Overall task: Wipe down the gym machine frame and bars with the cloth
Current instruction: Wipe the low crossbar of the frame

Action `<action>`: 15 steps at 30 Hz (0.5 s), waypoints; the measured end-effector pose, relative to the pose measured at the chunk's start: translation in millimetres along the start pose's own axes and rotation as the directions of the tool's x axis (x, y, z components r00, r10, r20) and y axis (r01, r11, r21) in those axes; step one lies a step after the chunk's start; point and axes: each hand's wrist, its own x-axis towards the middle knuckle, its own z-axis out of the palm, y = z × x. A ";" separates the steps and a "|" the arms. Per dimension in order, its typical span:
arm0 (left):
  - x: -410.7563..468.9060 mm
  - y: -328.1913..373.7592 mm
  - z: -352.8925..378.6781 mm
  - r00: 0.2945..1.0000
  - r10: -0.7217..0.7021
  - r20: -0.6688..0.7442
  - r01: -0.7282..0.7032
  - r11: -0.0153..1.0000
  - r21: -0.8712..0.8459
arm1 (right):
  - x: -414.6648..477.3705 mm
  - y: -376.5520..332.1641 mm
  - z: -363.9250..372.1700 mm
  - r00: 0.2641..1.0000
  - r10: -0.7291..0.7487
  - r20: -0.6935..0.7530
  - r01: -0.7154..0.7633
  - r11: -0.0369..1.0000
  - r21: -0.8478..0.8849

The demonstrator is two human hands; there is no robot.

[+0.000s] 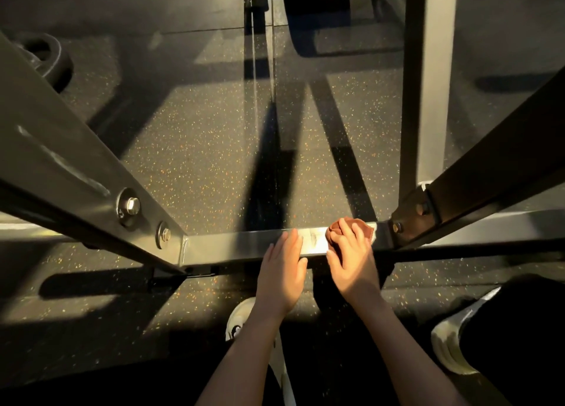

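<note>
A low, horizontal grey steel crossbar (244, 243) of the gym machine is being wiped near its right end, just beside the dark bolted bracket (409, 213). A bunched rust-brown cloth (365, 227) is held on the bar's top face by the right hand (351, 252), whose fingers are curved over it and press it down. The left hand (282, 265) is laid flat on the same bar just beside it, fingers straight, grasping nothing. The step is judged to be best done with the cloth spread flatter under firm, even pressure and drawn lengthwise in overlapping passes, so that the pale smear (313, 240) seen between the two hands is taken off and not merely spread. The front and far faces should also be covered, and the cloth worked around the bracket's bolt heads, where dirt is likely to be lodged. The left hand would be better lifted clear of the wiped stretch, since fresh marks may be left by bare fingers. Much is judged to be left to do: a long streak is seen on the slanted grey frame beam (61, 148) at the left. The underside of the crossbar is hidden, most of the cloth is covered by the hand, and it cannot be told whether it is damp. The upper frame is cut off by the picture's edges, and the far machinery at the top is lost in shadow.
</note>
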 end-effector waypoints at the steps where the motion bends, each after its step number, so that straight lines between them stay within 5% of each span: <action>1: -0.2 -0.9 1.4 1.000 0.001 -0.006 -0.001 1.000 0.004 | 2.8 -11.3 4.8 1.000 0.030 -0.009 -0.030 1.000 -0.005; 10: -0.7 4.5 1.3 0.999 -0.023 -0.036 0.023 1.000 -0.006 | 11.0 25.7 -2.5 0.968 -0.224 0.109 0.236 0.966 -0.110; 15: -1.8 6.3 4.1 0.998 -0.032 -0.054 0.032 0.999 -0.008 | -4.9 11.4 2.2 0.992 0.123 -0.022 -0.125 0.981 -0.146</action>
